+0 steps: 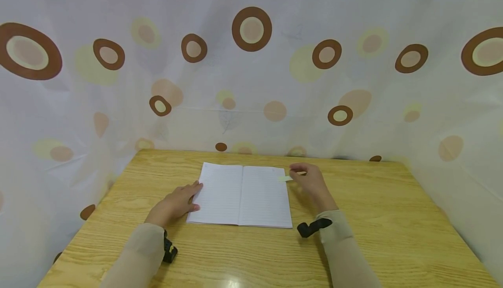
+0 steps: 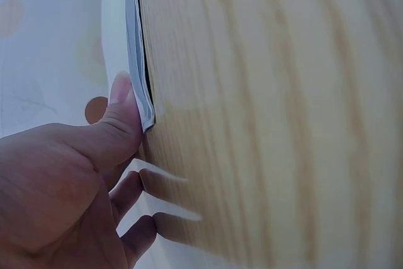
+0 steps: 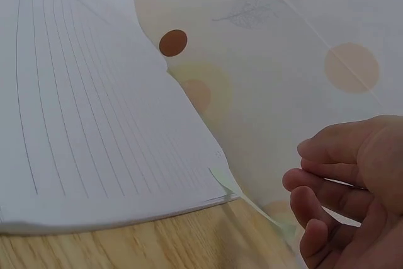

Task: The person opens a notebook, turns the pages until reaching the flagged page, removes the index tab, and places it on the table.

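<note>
An open notebook (image 1: 220, 194) with blank ruled pages lies on the wooden table. My left hand (image 1: 178, 203) rests at its left edge, fingers spread. In the left wrist view the thumb (image 2: 123, 111) touches the page by a corner, and the other fingertips reach down to the table. A thin pale green paper strip (image 3: 252, 205) sticks out past the right page's edge near the top corner. My right hand (image 1: 310, 181) is just beside the strip's free end. In the right wrist view its fingers (image 3: 327, 190) are loosely bent, with nothing seen between them.
The wooden table (image 1: 373, 218) stretches out on both sides of the notebook. A pale curtain (image 1: 283, 74) with brown and yellow circles hangs behind the table and along its sides. A black wrist camera (image 1: 314, 227) is strapped on the right sleeve, another (image 1: 169, 248) on the left.
</note>
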The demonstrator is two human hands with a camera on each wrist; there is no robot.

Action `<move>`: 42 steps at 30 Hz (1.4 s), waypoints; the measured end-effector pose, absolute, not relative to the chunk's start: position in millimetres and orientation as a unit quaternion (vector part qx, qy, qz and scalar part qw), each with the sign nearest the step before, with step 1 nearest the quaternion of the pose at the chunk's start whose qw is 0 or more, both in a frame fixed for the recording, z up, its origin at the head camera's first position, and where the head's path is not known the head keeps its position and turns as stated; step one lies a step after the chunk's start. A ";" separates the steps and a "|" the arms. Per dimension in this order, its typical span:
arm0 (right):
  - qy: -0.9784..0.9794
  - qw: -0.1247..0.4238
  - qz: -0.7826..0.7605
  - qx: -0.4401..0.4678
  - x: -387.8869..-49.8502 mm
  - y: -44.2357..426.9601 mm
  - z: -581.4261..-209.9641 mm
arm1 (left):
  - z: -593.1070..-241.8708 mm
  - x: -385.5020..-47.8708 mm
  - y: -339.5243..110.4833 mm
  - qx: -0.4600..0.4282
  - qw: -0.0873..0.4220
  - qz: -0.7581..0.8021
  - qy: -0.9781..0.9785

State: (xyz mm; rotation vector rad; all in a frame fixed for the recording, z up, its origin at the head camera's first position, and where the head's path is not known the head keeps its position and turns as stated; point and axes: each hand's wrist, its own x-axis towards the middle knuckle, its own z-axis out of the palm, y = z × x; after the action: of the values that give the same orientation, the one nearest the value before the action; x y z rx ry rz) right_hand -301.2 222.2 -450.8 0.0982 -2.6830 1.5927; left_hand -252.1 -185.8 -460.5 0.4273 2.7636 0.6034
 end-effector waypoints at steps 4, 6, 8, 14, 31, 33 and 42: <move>-0.862 0.017 0.505 0.026 -302.1 226.7 -452.0 | -459.9 -251.3 -186.3 0.150 0.141 0.210 0.956; -0.861 0.019 0.508 0.024 -302.5 228.6 -452.5 | -459.6 -251.0 -186.6 0.152 0.141 0.210 0.956; -0.859 0.022 0.511 0.025 -302.8 230.1 -453.1 | -459.2 -250.7 -187.2 0.156 0.140 0.208 0.956; -0.861 0.034 0.508 0.025 -304.2 233.5 -455.4 | -457.3 -251.0 -187.3 0.157 0.138 0.206 0.956; -0.880 0.051 0.471 -0.026 -310.9 238.6 -471.9 | -454.3 -250.7 -185.3 0.156 0.141 0.208 0.955; -0.885 0.060 0.461 -0.026 -311.4 238.6 -474.5 | -454.2 -250.6 -185.3 0.157 0.143 0.216 0.953; -0.891 0.090 0.444 -0.039 -311.0 236.7 -478.8 | -457.3 -250.3 -186.3 0.157 0.142 0.218 0.953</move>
State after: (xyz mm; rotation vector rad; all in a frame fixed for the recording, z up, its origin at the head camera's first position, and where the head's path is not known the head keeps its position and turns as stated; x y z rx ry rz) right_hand -311.0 236.7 -478.8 -0.1165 -2.6474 1.3206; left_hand -250.3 -186.3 -457.3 0.4526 2.7503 0.6303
